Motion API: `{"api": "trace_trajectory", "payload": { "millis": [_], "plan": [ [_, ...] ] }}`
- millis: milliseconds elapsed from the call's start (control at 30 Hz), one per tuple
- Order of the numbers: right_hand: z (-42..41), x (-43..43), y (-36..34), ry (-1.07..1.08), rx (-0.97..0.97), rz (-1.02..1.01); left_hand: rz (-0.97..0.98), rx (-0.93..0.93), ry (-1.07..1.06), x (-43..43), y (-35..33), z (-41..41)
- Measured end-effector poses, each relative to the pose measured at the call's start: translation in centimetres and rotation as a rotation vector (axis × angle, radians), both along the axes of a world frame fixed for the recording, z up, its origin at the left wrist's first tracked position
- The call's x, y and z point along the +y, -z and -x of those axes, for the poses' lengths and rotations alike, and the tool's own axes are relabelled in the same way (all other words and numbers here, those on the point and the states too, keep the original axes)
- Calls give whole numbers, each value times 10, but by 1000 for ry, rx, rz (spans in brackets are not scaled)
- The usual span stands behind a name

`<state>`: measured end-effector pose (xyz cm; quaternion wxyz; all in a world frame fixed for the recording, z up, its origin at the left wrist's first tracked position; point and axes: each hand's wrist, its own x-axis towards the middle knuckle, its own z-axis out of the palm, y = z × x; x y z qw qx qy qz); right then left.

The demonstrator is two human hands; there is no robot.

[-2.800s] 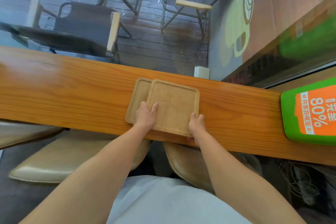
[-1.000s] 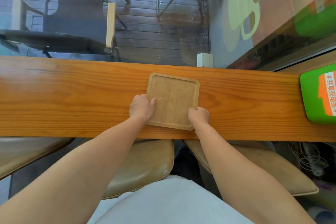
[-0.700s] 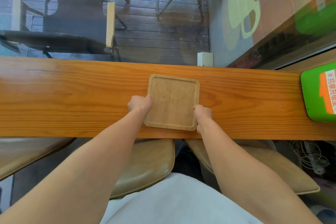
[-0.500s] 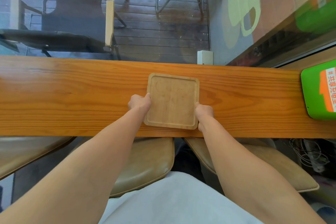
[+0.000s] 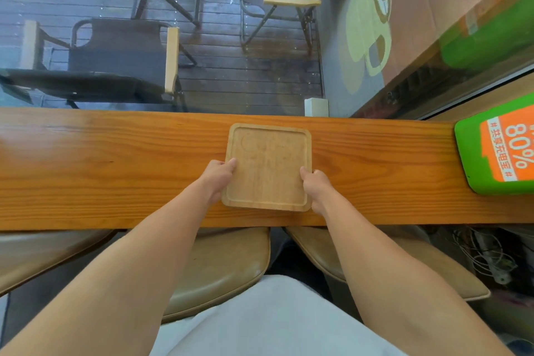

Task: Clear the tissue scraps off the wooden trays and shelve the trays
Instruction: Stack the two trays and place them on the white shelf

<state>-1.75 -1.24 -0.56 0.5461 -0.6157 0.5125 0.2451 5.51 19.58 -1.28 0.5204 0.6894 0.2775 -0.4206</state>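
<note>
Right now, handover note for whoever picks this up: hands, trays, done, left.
Left hand: gripping the left edge of the wooden tray, thumb over the rim.
Right hand: gripping the right edge the same way.
Tray lies flat on the wooden counter, near its front edge. Only one tray outline shows from above; whether another lies squared beneath it cannot be told.
Done: no tissue scraps visible on the tray or counter.
Left: lift the tray and shelve it. No shelf is in view.
Green sign sits at the counter's right end, clear of the tray.

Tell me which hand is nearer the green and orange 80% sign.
Right. The right hand grips the square wooden tray's right edge, toward the sign; the left hand grips the opposite edge.
</note>
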Motion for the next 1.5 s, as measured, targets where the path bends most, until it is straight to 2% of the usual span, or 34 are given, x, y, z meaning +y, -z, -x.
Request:
{"api": "trace_trajectory", "payload": {
  "millis": [100,400,667,867,1033,1133,1300,1500],
  "plan": [
    [-7,-10,-20,25,-73,-5,50,-88,36,-10,-20,-10],
    [7,-50,-95,188,-228,86,5,-359,293,-76,-89,-31],
    [78,-108,-148,266,-378,283,22,-542,431,-158,-149,19],
    [193,-174,-171,353,-374,402,58,-640,539,-236,-184,118],
    [323,-224,-184,511,-393,367,123,-724,684,-309,-190,228],
    [412,-247,-193,653,-382,352,164,-701,823,-361,-190,298],
    [553,-287,-214,879,-335,469,231,-681,1044,-448,-208,422],
    [656,-323,-231,1082,-305,564,352,-639,1224,-525,-223,519]
  ]
}}
